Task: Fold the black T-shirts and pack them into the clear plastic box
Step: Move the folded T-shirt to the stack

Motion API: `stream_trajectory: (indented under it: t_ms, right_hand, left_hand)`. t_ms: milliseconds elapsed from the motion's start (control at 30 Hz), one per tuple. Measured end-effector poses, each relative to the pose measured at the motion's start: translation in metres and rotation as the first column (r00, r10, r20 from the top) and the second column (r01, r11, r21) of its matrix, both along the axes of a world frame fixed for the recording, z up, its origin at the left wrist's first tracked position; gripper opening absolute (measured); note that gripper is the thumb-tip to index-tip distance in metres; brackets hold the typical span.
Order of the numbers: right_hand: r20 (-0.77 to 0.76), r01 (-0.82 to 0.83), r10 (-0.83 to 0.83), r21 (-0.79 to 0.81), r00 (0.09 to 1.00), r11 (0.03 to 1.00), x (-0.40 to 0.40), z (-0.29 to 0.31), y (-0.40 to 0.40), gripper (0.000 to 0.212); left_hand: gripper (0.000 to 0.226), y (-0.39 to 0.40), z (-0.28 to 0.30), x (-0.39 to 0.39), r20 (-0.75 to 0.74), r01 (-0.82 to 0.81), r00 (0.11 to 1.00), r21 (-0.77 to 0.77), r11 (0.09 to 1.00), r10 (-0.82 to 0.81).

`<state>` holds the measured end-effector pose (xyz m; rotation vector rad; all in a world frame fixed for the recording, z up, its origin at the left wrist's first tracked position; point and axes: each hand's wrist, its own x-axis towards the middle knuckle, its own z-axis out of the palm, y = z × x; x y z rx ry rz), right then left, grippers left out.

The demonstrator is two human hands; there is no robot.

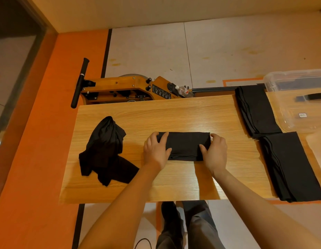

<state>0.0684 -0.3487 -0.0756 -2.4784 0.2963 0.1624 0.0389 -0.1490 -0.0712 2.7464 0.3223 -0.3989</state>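
A folded black T-shirt lies as a small rectangle in the middle of the wooden table. My left hand grips its left end, thumb on top of the cloth. My right hand grips its right end the same way. A crumpled, unfolded black T-shirt lies to the left. Two folded black shirts sit at the right: one at the back, one nearer. The clear plastic box stands at the far right corner.
A clear lid with a black handle lies in front of the box. Behind the table stands a wooden rowing machine with a plastic bottle on it. My legs show below the table's front edge.
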Motion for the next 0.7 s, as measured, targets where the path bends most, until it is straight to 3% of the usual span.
stream_trajectory:
  t_ms: [67,133,267,367,467,567,700]
  right_hand:
    - [-0.082,0.166,-0.158,0.101,0.984,0.981,0.003,-0.001,0.003,0.062]
    - [-0.139,0.233,-0.213,0.148,0.967,0.961,0.005,-0.003,0.003,0.061]
    - [-0.207,0.199,-0.167,0.140,0.964,0.970,0.008,-0.001,0.002,0.049]
    - [-0.260,0.160,-0.118,0.144,0.958,0.977,0.012,-0.004,-0.001,0.031]
    - [-0.234,0.137,-0.093,0.182,0.968,0.974,0.014,-0.005,-0.003,0.014]
    - [-0.188,0.120,-0.076,0.233,0.979,0.965,0.010,-0.002,-0.006,0.019]
    - [-0.187,0.110,-0.054,0.301,0.981,0.947,0.005,0.000,-0.011,0.016]
  left_hand:
    - [0.066,-0.006,0.001,0.002,-0.024,-0.100,0.995,-0.042,0.994,0.099]
    - [0.065,-0.010,0.001,0.004,-0.043,-0.183,0.983,-0.083,0.980,0.180]
    - [0.060,-0.011,-0.001,0.005,-0.094,-0.186,0.980,-0.148,0.971,0.173]
    - [0.073,-0.012,-0.004,0.004,-0.079,-0.250,0.968,-0.185,0.950,0.240]
    - [0.078,-0.016,-0.001,0.008,-0.092,-0.464,0.884,-0.293,0.836,0.458]
    - [0.053,-0.015,-0.003,0.016,-0.206,-0.630,0.771,-0.390,0.672,0.603]
    - [0.056,-0.010,-0.002,0.017,-0.260,-0.616,0.787,-0.392,0.683,0.560]
